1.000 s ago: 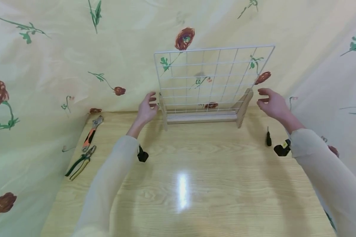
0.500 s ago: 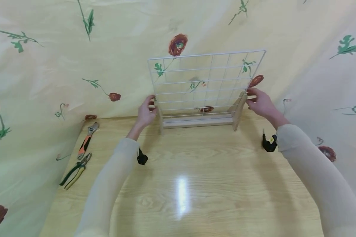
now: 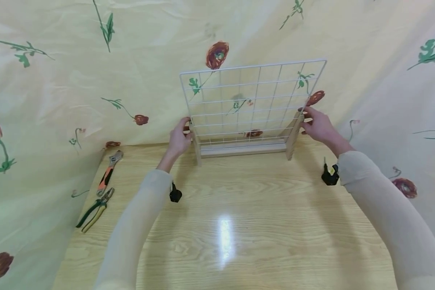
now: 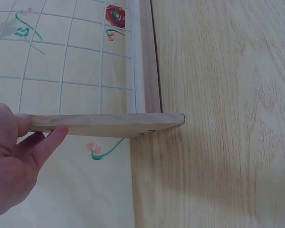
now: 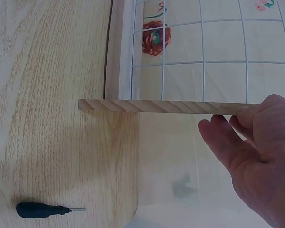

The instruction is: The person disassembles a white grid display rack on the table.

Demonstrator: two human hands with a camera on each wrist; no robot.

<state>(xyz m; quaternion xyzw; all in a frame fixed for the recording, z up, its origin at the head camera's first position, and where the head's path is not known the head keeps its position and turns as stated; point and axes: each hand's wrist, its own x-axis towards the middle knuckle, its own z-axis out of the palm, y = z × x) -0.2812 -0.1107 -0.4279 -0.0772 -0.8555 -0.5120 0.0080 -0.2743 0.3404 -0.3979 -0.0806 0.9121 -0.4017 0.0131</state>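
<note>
Pinching grips, reach extended: left hand (image 3: 179,139) high on left wooden upright (image 4: 118,124), right hand (image 3: 320,125) high on right upright (image 5: 152,106).

- In the left wrist view, the left hand (image 4: 12,161) is cut off by the left edge and covers the upper end of the left upright (image 4: 104,123).
- In the right wrist view, the right hand (image 5: 266,152) runs past the right edge and covers the upper end of the right upright (image 5: 156,106).
- Both wrist views crop the wire grid (image 3: 255,98) and the crossbar (image 3: 243,150).
- In the head view, the handle of the screwdriver (image 5: 42,210) merges with a black wrist device (image 3: 330,180); its lower end cannot be made out.
- Two fasteners (image 4: 151,131) are too small to identify.
- Both sleeves (image 3: 135,217) leave the head view.
</note>
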